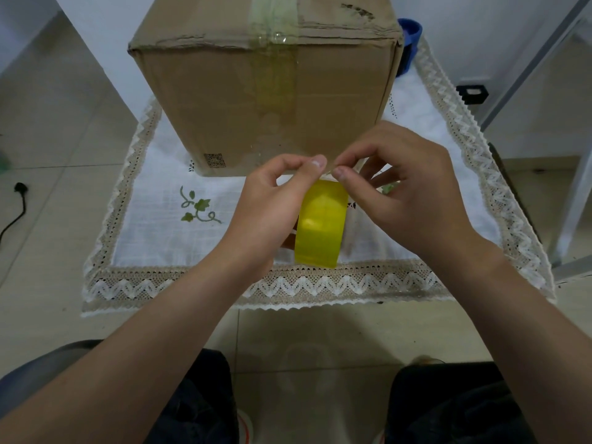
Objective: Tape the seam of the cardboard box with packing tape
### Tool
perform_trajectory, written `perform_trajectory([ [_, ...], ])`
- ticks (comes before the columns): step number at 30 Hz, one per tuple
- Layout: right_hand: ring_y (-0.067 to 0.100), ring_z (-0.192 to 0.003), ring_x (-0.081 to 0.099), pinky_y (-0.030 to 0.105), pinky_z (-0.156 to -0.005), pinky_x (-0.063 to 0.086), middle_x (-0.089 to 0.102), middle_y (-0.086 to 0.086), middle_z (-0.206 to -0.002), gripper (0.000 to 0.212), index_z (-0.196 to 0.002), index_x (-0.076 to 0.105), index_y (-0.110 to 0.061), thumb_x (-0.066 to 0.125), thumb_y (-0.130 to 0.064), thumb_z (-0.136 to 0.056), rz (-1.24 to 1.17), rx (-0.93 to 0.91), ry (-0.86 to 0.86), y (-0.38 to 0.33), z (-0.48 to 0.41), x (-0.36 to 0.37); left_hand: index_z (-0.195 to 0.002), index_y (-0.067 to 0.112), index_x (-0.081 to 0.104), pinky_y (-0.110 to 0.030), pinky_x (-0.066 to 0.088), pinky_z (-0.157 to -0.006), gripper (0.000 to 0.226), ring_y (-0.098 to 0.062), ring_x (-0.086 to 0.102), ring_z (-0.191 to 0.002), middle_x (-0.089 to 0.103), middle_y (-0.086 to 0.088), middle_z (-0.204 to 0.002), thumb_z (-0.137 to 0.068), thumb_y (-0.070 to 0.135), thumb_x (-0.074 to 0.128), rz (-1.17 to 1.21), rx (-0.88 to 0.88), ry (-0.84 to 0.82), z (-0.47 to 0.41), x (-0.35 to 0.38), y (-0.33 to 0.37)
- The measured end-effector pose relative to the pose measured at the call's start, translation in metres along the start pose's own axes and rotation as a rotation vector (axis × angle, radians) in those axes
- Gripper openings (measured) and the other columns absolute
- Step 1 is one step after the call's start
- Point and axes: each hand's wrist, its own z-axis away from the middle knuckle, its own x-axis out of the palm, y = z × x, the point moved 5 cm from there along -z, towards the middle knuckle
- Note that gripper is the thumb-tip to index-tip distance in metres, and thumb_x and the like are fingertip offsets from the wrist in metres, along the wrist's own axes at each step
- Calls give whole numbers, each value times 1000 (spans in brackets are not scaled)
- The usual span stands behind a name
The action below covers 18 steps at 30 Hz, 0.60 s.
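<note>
A brown cardboard box (224, 100) stands on a small table, with a strip of clear yellowish tape (275, 75) running over its top seam and down its near face. In front of the box, my left hand (266, 209) grips a yellow roll of packing tape (320, 229) from the left, its thumb at the roll's top. My right hand (407, 193) pinches the loose end of the tape between thumb and forefinger, just above the roll and close to the box's lower edge.
The table wears a white cloth (160, 225) with a lace border and green leaf embroidery. A blue object (411, 33) sits behind the box at the right. A black cable (16, 206) lies on the tiled floor at the left. My knees show below.
</note>
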Motion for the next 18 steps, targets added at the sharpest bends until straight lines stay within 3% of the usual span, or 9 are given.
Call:
perform_trajectory([
  [4,13,-75,64,26,-63,55,70,3,-91,4,-93,73,-10,75,-7,-94,-35,29,12,0,0,-2,-91,29,66,-37,55,-58,17,-27,66,-74,66,-4,-85,-98,44,64,26,3,-30,0,1,-1],
  [8,14,-75,65,31,-61,55,70,2,-92,4,-93,73,-12,75,-8,-94,-34,46,-8,1,0,-1,-89,31,62,-31,51,-51,11,-24,62,-68,64,2,-73,-99,33,66,37,24,-43,-3,0,-3],
  [13,17,-71,64,30,-59,54,70,-1,-90,9,-90,72,-16,75,-7,-92,-86,125,21,4,0,-3,-89,36,63,-42,48,-60,19,-27,58,-71,64,-7,-84,-103,24,62,21,173,-95,-5,1,2],
  [18,16,-69,66,20,-58,50,72,-9,-89,14,-87,69,-24,75,-13,-90,-161,266,60,11,0,-4,-86,35,67,-35,52,-59,22,-14,62,-70,68,11,-85,-104,25,60,-29,222,-82,-3,2,5],
])
